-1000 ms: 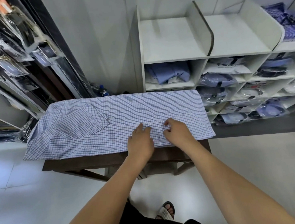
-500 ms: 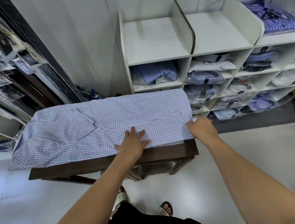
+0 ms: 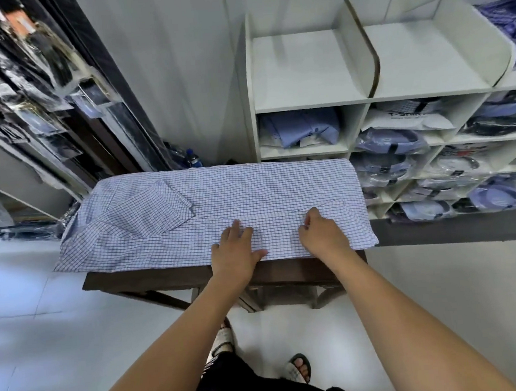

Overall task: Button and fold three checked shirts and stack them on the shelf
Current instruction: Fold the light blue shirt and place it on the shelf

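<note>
**Checked cloth: the right hand is back at the front strip**

Checked blue-and-white cotton, one shirt (image 3: 214,211), lies across the dark wooden table (image 3: 152,279) with its collar end to the left and its hem to the right. Half a second ago the right hand (image 3: 323,236) was out at the right end of the table, at the hem; now it has come back inward and sits on the shirt near the front strip. The left hand (image 3: 235,252) has stayed in almost the same place and is a little further up on the cloth.

I judge from this that the hem was only pulled straight, and that the buttoning goes on toward the lower end of the shirt. Folding has not begun, and the top shelf (image 3: 305,68) behind the table holds no checked shirt in its two near compartments.

The left hand lies flat, fingers straight and slightly spread, and presses the cloth down just beside the strip. The right hand is curled, and its fingertips seem to pinch the edge of the strip; whether a button is between them is too small to tell. Both forearms reach forward over the table edge.
</note>
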